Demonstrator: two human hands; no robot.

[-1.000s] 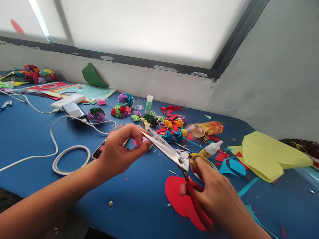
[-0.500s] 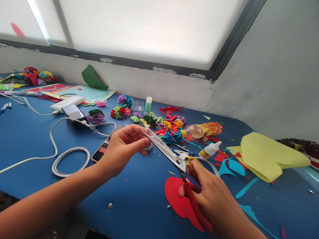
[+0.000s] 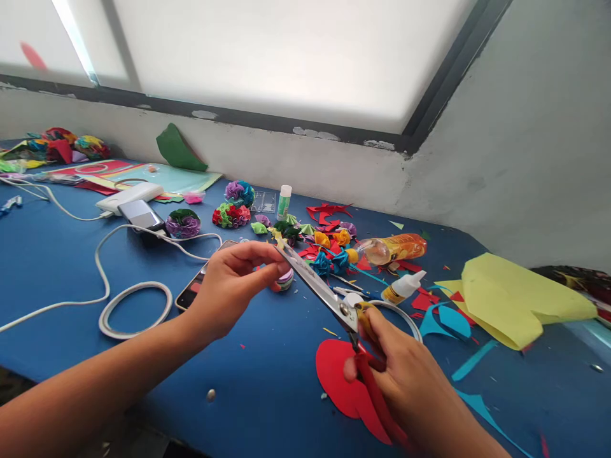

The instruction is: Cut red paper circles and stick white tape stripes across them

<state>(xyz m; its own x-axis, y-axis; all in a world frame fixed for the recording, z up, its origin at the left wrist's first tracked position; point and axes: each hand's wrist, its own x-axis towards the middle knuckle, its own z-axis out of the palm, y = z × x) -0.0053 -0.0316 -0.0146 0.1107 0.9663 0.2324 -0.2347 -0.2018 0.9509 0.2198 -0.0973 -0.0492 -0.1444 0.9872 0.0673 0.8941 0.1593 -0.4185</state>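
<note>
My right hand point(image 3: 405, 375) grips the red handles of a pair of scissors point(image 3: 317, 286), whose steel blades point up and left toward my left hand. My left hand point(image 3: 233, 280) is pinched on a small piece I cannot make out, held at the blade tips; a small round purple and red thing point(image 3: 285, 280) shows just past its fingertips. A red paper shape point(image 3: 338, 381) lies on the blue table point(image 3: 267, 381) under my right hand. Behind the blades lies a heap of small folded paper flowers point(image 3: 329, 245).
A phone point(image 3: 198, 283) lies under my left hand, with a white cable coil point(image 3: 136, 308) to its left and a power bank point(image 3: 128, 194) farther back. A glue stick point(image 3: 285, 202), a glue bottle point(image 3: 403, 287), an orange bottle point(image 3: 394, 248), yellow paper point(image 3: 515, 296) and blue scraps point(image 3: 446, 318) lie on the right.
Both hands have shifted slightly; the scissor blades have closed and tilted a little more upright, the tips still at my left fingers.
</note>
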